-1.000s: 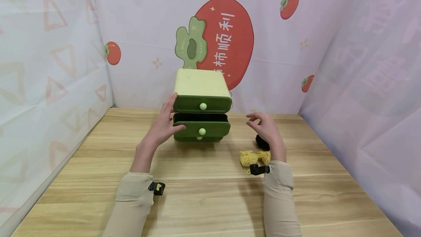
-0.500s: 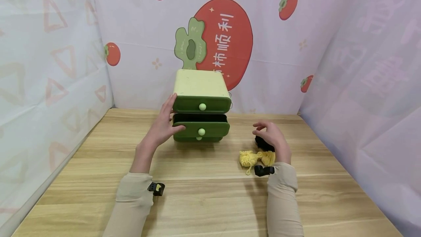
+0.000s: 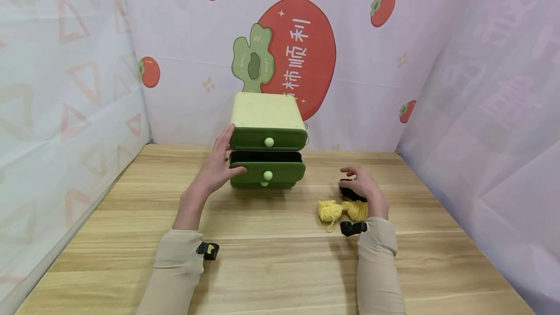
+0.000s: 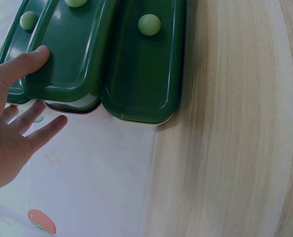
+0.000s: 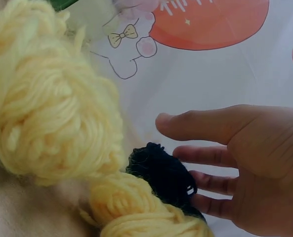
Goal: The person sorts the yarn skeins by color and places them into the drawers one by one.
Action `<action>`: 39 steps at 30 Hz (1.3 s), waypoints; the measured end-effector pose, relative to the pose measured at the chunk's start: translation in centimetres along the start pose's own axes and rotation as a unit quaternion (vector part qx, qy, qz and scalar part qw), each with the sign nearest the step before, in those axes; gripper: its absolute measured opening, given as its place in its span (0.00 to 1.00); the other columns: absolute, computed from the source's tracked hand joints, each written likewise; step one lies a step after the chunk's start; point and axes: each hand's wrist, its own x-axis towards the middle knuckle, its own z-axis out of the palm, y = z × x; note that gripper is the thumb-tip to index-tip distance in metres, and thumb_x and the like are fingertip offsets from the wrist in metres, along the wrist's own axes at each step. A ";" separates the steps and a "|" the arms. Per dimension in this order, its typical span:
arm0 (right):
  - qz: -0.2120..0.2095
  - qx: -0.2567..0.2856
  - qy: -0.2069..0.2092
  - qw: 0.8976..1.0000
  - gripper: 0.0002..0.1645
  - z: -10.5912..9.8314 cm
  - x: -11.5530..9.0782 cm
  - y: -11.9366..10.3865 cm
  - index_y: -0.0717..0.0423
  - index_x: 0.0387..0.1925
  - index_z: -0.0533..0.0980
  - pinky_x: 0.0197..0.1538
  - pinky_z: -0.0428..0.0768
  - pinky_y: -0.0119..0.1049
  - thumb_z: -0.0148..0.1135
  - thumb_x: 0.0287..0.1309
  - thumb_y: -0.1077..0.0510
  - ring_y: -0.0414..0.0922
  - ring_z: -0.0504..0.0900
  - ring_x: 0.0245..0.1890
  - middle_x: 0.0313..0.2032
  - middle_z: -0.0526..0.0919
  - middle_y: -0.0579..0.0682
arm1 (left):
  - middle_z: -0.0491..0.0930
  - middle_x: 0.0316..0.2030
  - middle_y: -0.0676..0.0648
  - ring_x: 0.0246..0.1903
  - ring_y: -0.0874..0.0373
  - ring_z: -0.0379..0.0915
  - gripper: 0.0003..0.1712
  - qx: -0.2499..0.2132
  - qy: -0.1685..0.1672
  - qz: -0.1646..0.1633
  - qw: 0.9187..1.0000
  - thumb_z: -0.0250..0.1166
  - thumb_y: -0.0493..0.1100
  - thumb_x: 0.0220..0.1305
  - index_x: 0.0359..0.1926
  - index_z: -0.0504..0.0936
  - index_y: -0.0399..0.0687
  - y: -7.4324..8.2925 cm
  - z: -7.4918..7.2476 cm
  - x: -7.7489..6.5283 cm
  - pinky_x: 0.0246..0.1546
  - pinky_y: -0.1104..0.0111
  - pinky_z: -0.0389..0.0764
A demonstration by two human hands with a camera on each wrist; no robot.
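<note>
A small cabinet (image 3: 269, 111) with a cream top and green drawers stands toward the back of the table. Its middle drawer (image 3: 249, 174) sticks out partway. My left hand (image 3: 212, 166) is at the cabinet's left side, thumb resting on the front of that drawer (image 4: 69, 49), its fingers fairly straight and spread beside it. To the right, my right hand (image 3: 367, 186) hovers over a bundle of black yarn (image 5: 161, 173), thumb apart from the loosely bent fingers, fingertips right at the yarn. Just in front lies a yellow yarn bundle (image 3: 330, 211), pinched in at its middle.
The top drawer (image 3: 249, 138) and bottom drawer (image 4: 141, 69) are pushed in, each with a round pale green knob. Behind the wooden table (image 3: 271, 266) hangs a printed cloth (image 3: 183, 96), with more cloth along both sides.
My right hand has moved right and down, away from the cabinet and over the black yarn. The left hand has stayed at the middle drawer.
</note>
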 end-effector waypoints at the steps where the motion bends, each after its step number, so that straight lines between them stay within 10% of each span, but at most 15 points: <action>1: 0.001 -0.002 -0.002 1.000 0.30 0.1 0.1 0.1 0.67 0.65 0.70 0.59 0.75 0.60 0.63 0.64 0.58 0.68 0.75 0.57 0.60 0.73 0.73 | 0.35 0.80 0.50 0.66 0.40 0.63 0.67 0.000 0.000 0.000 1.000 0.75 0.37 0.56 0.79 0.35 0.71 0.0 0.0 0.0 0.64 0.46 0.73; 13: 0.055 -0.001 -0.070 0.996 0.36 0.8 -0.1 1.0 0.68 0.66 0.67 0.59 0.76 0.57 0.60 0.53 0.70 0.70 0.68 0.63 0.63 0.68 0.76 | 0.35 0.80 0.51 0.65 0.40 0.63 0.68 -0.005 0.001 0.004 1.000 0.75 0.36 0.55 0.79 0.35 0.71 -0.1 0.0 0.0 0.64 0.44 0.72; 25: 0.046 -0.014 -0.034 0.998 0.34 0.8 0.0 1.2 0.68 0.61 0.74 0.49 0.76 0.48 0.52 0.47 0.75 0.66 0.74 0.57 0.59 0.75 0.71 | 0.34 0.80 0.51 0.66 0.41 0.64 0.68 -0.001 0.001 0.007 1.000 0.75 0.36 0.55 0.79 0.35 0.72 -0.1 0.1 0.0 0.64 0.47 0.73; 39: 0.039 0.003 0.029 0.999 0.28 0.5 0.5 -0.3 0.66 0.56 0.78 0.60 0.74 0.57 0.54 0.50 0.72 0.63 0.76 0.55 0.56 0.79 0.69 | 0.35 0.80 0.50 0.65 0.39 0.63 0.67 -0.007 0.000 0.005 1.000 0.75 0.35 0.55 0.79 0.36 0.69 -0.1 0.0 0.0 0.64 0.43 0.72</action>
